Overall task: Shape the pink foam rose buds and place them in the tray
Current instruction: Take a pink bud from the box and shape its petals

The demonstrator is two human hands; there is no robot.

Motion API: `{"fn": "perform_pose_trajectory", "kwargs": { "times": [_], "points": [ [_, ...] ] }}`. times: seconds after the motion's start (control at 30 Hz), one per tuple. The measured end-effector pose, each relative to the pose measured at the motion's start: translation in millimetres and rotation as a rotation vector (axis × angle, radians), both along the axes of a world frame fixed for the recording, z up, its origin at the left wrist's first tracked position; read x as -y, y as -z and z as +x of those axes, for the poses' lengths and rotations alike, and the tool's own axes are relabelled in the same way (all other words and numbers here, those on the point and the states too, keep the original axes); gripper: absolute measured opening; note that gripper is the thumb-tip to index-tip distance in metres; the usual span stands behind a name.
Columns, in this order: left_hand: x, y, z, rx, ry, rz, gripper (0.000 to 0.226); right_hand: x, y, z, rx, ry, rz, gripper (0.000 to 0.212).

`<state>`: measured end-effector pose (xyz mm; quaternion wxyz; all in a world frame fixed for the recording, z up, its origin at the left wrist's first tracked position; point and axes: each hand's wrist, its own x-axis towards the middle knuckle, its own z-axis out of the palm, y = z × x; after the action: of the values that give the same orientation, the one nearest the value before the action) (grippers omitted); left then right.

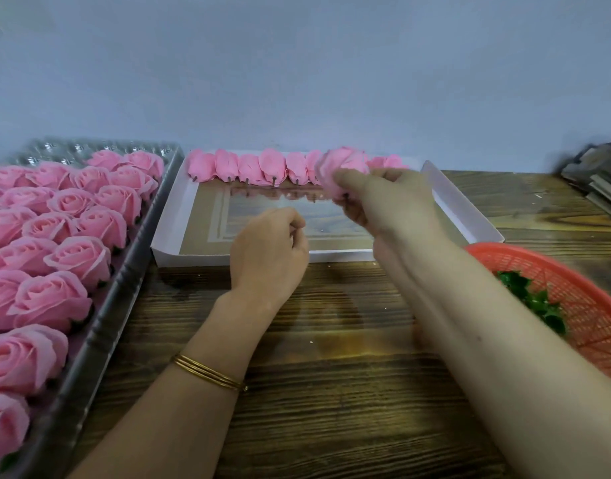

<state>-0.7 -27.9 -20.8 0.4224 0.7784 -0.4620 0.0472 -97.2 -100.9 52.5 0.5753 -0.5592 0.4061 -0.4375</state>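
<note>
your right hand [376, 198] is pinched around a pink rose bud [338, 167], fingers closed on its lower end, holding it above the far part of the white tray [466, 209]. that grip by the base looks chosen so the petals stay free and the bud can go down stem end toward you, like the row of buds [248, 167] already lined along the tray's far wall. the bud in your hand sits just in front of that row, near its right end, slightly blurred, so whether it touches its neighbours is unclear.

your left hand [267, 252] is loosely curled and holds nothing visible, hovering over the tray's near edge, probably kept close to help shape or steady.

the tray floor in front of the row is bare, so there is plenty of room for a second line. mind the raised right wall beside your wrist. the metal tray of open roses [65, 243] presses close on the left, and the red basket [573, 305] with green leaves [532, 299] sits under your right forearm, so swing wide of its rim.
</note>
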Motion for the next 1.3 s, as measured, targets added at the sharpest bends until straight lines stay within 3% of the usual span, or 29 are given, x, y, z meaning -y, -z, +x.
{"fn": "perform_pose_trajectory", "kwargs": {
  "times": [0.27,0.7,1.0,1.2,1.3],
  "points": [
    [0.6,-2.3,-2.6,0.011,-0.015,-0.038,0.017,-31.4,41.2,-24.9,0.146,0.02,0.145,0.012],
    [3.7,-8.6,-15.8,-0.08,0.084,-0.148,0.017,-36.0,57.9,-36.3,0.301,-0.024,0.186,0.015],
    [-0.3,-22.2,-29.8,-0.31,0.116,-0.091,0.018,-33.5,58.1,-37.4,0.375,-0.037,0.217,0.013],
    [-1.8,-27.0,-33.6,-0.635,0.228,-0.103,0.012,-34.4,61.0,-36.9,0.428,-0.091,0.257,0.017],
    [-3.4,-27.7,-34.5,-0.779,0.313,-0.113,0.037,-33.1,60.1,-37.2,0.472,-0.122,0.27,0.019]
  ]
}}
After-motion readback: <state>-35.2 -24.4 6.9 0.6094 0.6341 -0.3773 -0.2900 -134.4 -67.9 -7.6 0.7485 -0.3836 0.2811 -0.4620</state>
